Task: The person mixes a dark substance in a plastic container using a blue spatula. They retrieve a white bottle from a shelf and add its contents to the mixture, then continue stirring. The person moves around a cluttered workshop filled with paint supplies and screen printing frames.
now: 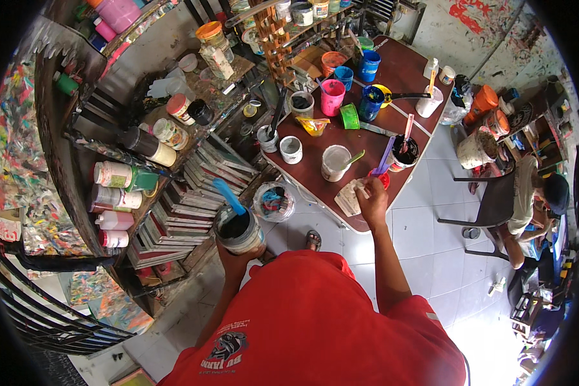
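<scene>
At the lower left, my left hand (237, 255) is closed round a paint-smeared tub (249, 240) of dark paint. A blue spatula (229, 196) stands tilted in it. My right hand (372, 201) reaches to the table's near edge. Its fingers are bent together at the side of an off-white, stained flat piece (348, 199), perhaps a rag. Just beyond that hand are a small red pot (384, 181) and a purple spatula (385, 156). A white tub (334, 162) with a green-handled stick stands to their left.
The brown table (312, 183) bears several paint pots, including a pink cup (332, 98) and a dark-filled tub (404, 153). A bucket (274, 202) stands on the floor. Shelves with jars (170, 134) and stacked frames (196, 190) line the left. Another person (526, 199) sits at right.
</scene>
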The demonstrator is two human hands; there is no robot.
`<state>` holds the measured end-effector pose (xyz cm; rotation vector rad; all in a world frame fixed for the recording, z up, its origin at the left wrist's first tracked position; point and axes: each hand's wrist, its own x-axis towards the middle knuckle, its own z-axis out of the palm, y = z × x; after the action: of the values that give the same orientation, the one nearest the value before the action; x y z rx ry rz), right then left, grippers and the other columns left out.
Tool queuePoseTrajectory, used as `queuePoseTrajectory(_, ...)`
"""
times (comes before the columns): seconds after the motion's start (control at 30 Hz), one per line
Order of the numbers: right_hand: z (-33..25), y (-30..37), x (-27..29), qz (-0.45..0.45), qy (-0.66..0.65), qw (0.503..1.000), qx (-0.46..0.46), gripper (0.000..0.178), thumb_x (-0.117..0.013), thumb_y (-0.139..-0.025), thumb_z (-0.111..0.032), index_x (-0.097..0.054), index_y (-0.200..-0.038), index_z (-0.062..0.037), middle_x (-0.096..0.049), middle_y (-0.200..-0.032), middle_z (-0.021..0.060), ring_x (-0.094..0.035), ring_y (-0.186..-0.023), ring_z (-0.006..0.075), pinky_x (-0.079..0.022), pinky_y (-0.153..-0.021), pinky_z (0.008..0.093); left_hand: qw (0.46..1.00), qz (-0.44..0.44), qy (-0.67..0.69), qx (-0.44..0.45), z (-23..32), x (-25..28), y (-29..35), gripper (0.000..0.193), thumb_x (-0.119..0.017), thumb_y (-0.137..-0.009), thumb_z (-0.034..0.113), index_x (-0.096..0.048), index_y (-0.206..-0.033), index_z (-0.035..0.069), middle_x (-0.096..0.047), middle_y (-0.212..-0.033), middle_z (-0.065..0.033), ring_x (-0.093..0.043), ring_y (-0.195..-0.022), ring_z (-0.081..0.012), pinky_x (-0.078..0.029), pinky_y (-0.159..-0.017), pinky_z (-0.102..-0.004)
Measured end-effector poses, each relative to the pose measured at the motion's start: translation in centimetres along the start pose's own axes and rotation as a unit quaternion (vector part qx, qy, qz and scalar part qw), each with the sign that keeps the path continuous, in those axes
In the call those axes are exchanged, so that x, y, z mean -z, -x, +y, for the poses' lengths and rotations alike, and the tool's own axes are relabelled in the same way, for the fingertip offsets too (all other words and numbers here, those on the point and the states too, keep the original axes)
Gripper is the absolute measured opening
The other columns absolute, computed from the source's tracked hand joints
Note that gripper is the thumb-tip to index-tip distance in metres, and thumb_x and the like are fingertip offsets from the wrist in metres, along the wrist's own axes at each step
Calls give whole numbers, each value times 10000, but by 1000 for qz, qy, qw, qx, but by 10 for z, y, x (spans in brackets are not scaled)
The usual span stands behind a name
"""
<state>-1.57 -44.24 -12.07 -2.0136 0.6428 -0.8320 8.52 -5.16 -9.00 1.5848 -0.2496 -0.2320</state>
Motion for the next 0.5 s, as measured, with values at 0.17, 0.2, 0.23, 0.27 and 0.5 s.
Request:
queuePoseTrajectory(0.17,0,2,-7,-52,145,988,28,314,-777,-753,-103,-620,-1018,-39,-664,-974,159,-643,-939,366,-523,-836,430,999,26,5,26,-9,3,9,987,-944,-558,121,-386,-1368,43,-560,-1265,-104,-590,-1141,-229,-492,-987,-394)
queuePoseTrajectory(0.2,2,3,-7,-47,147,987,37,317,-774,-755,-99,-623,-1028,-44,-663,-978,156,-643,-941,362,-522,-838,430,1000,28,1,14,-12,4,10,984,-948,-556,125,-390,-1362,42,-562,-1260,-103,-592,-1136,-229,-496,-978,-390)
queuePoseTrajectory(0.23,3,4,-7,-43,150,987,46,320,-771,-757,-95,-627,-1038,-48,-662,-982,154,-643,-944,358,-521,-840,429,1000,30,-4,4,-13,5,11,982,-953,-553,130,-393,-1355,42,-564,-1254,-103,-595,-1131,-228,-501,-969,-387)
queuePoseTrajectory(0.27,4,5,-8,-40,153,986,54,323,-768,-758,-91,-631,-1048,-52,-661,-986,151,-643,-947,353,-520,-842,429,999,31,-4,13,-14,7,12,977,-954,-554,130,-395,-1351,42,-564,-1252,-104,-596,-1130,-228,-504,-966,-386)
queuePoseTrajectory(0.5,18,9,-10,-62,193,976,77,379,-781,-762,-107,-617,-1102,-73,-636,-1049,147,-617,-998,362,-513,-849,440,998,51,20,28,-8,13,18,929,-954,-568,134,-413,-1318,40,-596,-1208,-104,-626,-1079,-226,-525,-933,-378)
